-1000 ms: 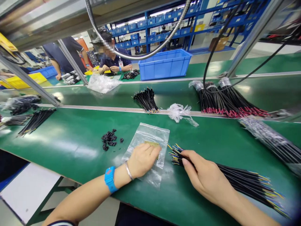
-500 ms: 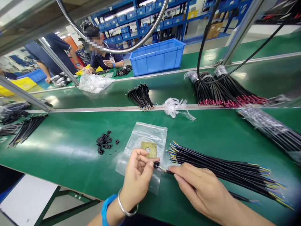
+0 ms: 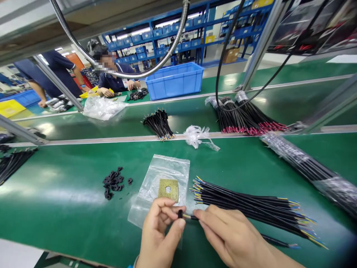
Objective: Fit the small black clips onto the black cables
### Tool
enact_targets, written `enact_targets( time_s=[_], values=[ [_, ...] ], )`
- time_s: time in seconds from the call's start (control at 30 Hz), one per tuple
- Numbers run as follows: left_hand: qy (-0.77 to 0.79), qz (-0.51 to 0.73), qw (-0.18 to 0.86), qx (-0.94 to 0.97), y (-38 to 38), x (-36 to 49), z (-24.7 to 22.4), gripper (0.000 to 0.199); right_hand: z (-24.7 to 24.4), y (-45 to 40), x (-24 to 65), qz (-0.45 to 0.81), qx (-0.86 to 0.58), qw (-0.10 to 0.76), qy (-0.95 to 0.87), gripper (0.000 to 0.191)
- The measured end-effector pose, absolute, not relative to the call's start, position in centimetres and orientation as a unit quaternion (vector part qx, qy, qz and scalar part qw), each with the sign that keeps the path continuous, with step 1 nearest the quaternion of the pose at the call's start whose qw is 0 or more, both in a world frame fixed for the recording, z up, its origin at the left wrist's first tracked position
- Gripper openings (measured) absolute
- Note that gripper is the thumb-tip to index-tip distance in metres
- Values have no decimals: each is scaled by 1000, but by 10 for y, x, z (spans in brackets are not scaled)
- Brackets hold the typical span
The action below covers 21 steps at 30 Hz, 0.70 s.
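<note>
Between thumb and fingers, my left hand (image 3: 161, 232) pinches a small black grommet-like part (image 3: 180, 214). My right hand (image 3: 227, 230) grips a black cable (image 3: 194, 217) near its stripped end, whose thin wires reach the black part. The cable's other end shows beyond my right hand, lower right. Under and behind my left hand lies a clear zip bag (image 3: 173, 169) with a yellowish square sponge (image 3: 168, 189) that has a hole in it. A pile of similar small black parts (image 3: 113, 182) sits to the left. A bundle of black cables (image 3: 245, 206) with coloured wire ends lies beyond my right hand.
Crumpled clear plastic (image 3: 196, 136) lies by the metal rail, near a bunch of short black cables (image 3: 158, 124). Red-ended cables (image 3: 245, 115) and a plastic-wrapped bundle (image 3: 309, 167) lie right. Across the bench are a blue bin (image 3: 174, 82) and two co-workers. A metal hose (image 3: 117, 72) hangs overhead.
The view has shifted, so the bench things appear lower and further left. The black part and the cable's wire end look closer together, still held by both hands.
</note>
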<state>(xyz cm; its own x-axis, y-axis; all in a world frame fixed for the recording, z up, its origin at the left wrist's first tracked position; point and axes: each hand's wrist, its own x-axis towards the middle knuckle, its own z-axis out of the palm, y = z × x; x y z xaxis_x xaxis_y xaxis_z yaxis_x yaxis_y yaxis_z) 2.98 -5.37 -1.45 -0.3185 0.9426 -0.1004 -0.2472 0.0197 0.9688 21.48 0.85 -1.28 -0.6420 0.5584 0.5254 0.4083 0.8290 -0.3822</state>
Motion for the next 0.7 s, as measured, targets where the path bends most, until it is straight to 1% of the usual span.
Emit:
enact_targets(
  time_s=[0.17,0.23,0.27,0.33,0.47,0.5,0.57,0.63,0.7],
  values=[
    [467,615,577,265,-55,32,-16,46,-6,7,213,48,-236,346,-907,28],
    [460,600,606,247,-54,33,-18,51,-3,5,212,37,-231,360,-903,26],
    [461,597,610,244,-54,33,-20,51,-2,4,212,34,-233,369,-899,24],
    [461,600,600,258,-53,34,-23,43,1,2,213,23,-238,384,-892,20],
    [454,606,563,332,-53,32,-28,28,4,-1,214,35,-230,355,-905,25],
    [452,607,537,371,-53,31,-28,25,4,-2,215,46,-228,349,-908,27],
    [447,607,454,475,-53,28,-23,22,2,-4,214,73,-230,341,-908,28],
    [441,593,370,562,-52,25,-16,24,-1,-7,214,105,-227,342,-906,27],
    [442,576,329,604,-51,24,-10,25,-4,-10,212,149,-220,328,-906,24]
  ],
)
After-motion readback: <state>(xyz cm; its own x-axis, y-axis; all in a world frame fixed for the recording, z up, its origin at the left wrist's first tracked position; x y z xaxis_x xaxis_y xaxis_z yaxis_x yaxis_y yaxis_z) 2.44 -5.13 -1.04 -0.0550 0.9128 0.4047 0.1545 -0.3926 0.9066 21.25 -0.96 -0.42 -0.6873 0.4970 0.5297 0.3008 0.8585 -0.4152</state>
